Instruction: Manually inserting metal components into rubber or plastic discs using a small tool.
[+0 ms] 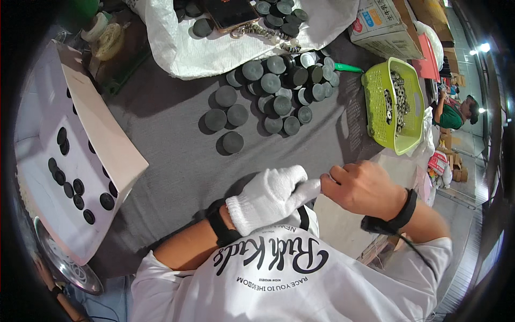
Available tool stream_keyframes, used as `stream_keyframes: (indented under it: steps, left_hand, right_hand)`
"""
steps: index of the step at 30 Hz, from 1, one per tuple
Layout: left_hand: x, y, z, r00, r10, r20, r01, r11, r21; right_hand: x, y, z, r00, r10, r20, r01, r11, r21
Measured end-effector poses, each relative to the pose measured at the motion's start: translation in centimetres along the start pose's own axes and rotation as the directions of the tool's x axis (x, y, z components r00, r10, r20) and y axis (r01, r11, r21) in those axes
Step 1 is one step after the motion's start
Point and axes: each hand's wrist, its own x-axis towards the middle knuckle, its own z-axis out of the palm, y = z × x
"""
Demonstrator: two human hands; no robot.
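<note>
My left hand point(267, 198) wears a white knit glove and is held in front of my chest. One gloved digit stretches right, apart from the other fingers, which bend slightly; nothing shows in this hand. My right hand point(360, 189) is bare, with fingers curled and thumb and forefinger closed on the tip of that digit of the glove. Beyond both hands, several round dark grey caps point(233, 142) lie on the grey cloth point(177, 161), some single, others heaped farther back. Whether anything small is inside the right fist is hidden.
A pale open box point(102, 129) with black discs stands left. Behind lies a white sack point(177, 48) bearing caps, a phone point(230, 12) and a beaded string. A lime basket point(378, 129) of small metal parts stands right, near a carton point(386, 29). Another person point(453, 114) is far right.
</note>
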Motion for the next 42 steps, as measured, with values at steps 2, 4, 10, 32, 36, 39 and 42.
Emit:
stream_keyframes:
  steps: [2,4,10,32,36,39,42]
  left_hand:
    - [-0.2,-0.7,0.4,0.996,0.084,0.01,-0.085,0.988,0.126]
    - [-0.4,-0.8,0.2,0.995,0.104,0.012,-0.103,0.994,-0.025]
    - [-0.1,0.3,-0.9,0.993,0.039,0.114,-0.04,0.999,0.004]
    - [0.0,0.3,-0.4,0.969,-0.214,-0.126,0.176,0.95,-0.258]
    - [0.5,1.1,-1.7,0.873,-0.409,-0.265,0.126,0.715,-0.688]
    - [0.3,-0.3,-1.5,0.928,-0.3,-0.221,0.098,0.768,-0.633]
    - [0.1,-1.1,-1.6,0.955,-0.065,-0.29,-0.055,0.92,-0.387]
  right_hand:
    - [0.9,1.1,-1.3,0.996,-0.083,0.034,0.084,0.996,-0.035]
    - [2.2,2.3,-2.3,0.973,-0.219,0.068,0.223,0.973,-0.054]
    - [5.1,4.2,-3.9,0.924,-0.364,0.115,0.374,0.923,-0.088]
    - [6.9,4.6,-4.2,0.892,-0.45,-0.034,0.419,0.855,-0.306]
    - [5.1,3.6,-2.4,0.952,0.15,-0.266,-0.157,0.988,-0.007]
    - [4.6,-0.3,0.5,0.818,0.413,-0.401,-0.045,0.74,0.671]
    - [6.2,-3.7,5.1,0.717,0.529,-0.454,0.004,0.648,0.762]
